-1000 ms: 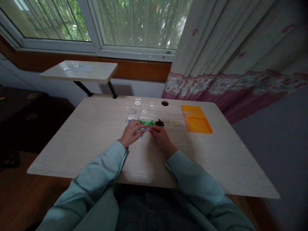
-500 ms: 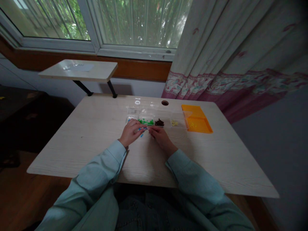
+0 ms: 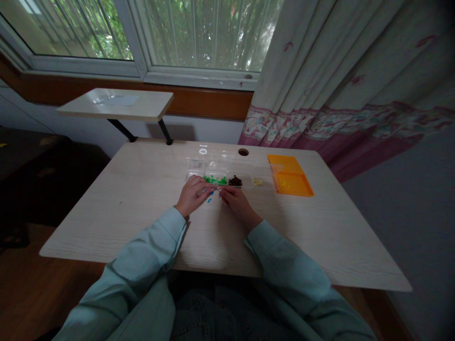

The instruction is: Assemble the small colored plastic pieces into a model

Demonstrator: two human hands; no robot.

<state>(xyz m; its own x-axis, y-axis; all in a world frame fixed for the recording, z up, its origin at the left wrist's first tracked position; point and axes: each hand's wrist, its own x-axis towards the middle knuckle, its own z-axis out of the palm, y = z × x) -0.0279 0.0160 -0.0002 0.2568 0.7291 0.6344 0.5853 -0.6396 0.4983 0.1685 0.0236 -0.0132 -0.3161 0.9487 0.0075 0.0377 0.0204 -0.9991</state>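
My left hand (image 3: 192,195) and my right hand (image 3: 236,200) rest on the pale wooden table (image 3: 142,199), fingertips almost meeting. Both are pinched on a small clear piece carrying blue beads (image 3: 209,193); what exactly it is stays too small to make out. One loose blue bead lies just below the fingertips. Right behind the hands stands a clear compartment box (image 3: 213,170) with green beads (image 3: 215,180), dark brown beads (image 3: 235,181) and pale yellow beads (image 3: 258,181) in separate sections.
An orange tray (image 3: 289,175) with a few yellow bits lies at the box's right end. A round cable hole (image 3: 243,152) is near the table's far edge. A small side shelf (image 3: 117,103) stands under the window, and a curtain hangs at right.
Almost nothing has changed; the hands have shifted only slightly and keep the same pinch on the blue beads.
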